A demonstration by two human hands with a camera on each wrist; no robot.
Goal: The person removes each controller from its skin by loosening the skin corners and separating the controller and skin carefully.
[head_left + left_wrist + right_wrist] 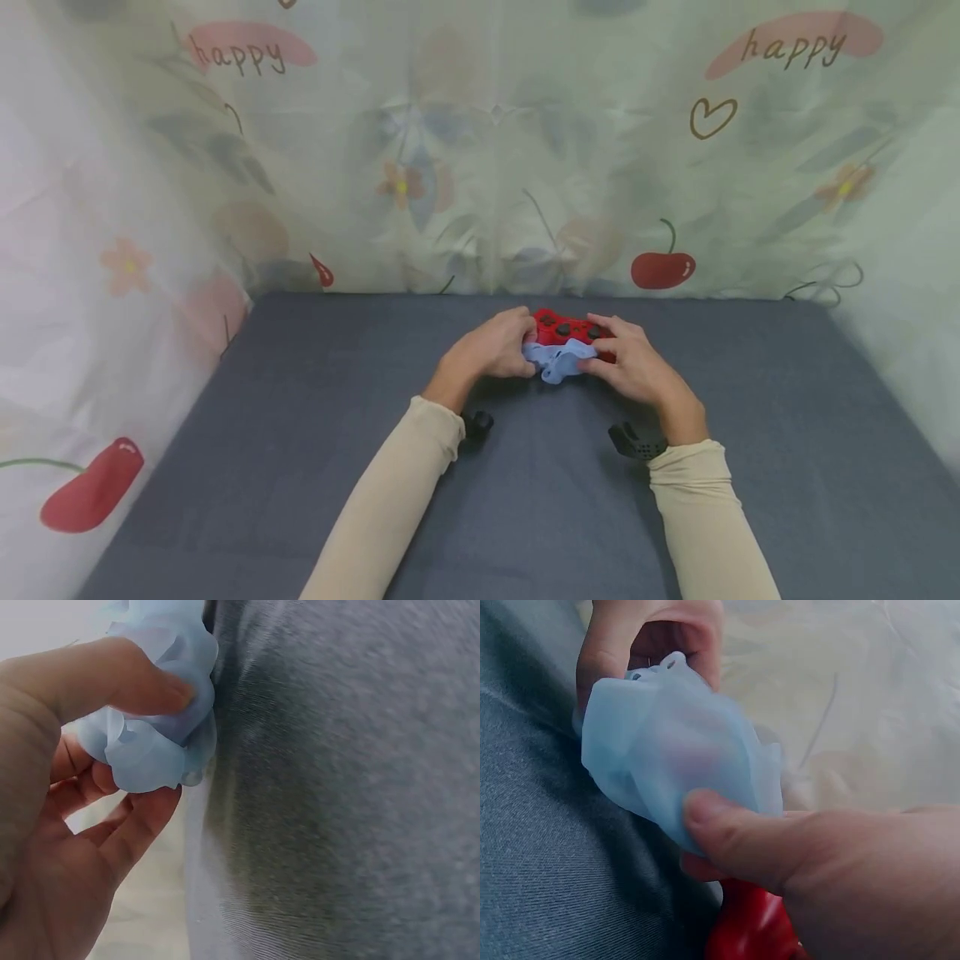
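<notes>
Pinching a pale blue silicone cover (557,362), both hands (491,346) gripping a red gamepad (572,330), long axis left-right

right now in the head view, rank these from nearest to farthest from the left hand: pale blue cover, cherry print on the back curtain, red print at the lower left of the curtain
1. pale blue cover: pinched in the left hand, at the red controller.
2. cherry print: on the back curtain, up and to the right.
3. red print: far off at the lower left, on the side curtain.
</notes>
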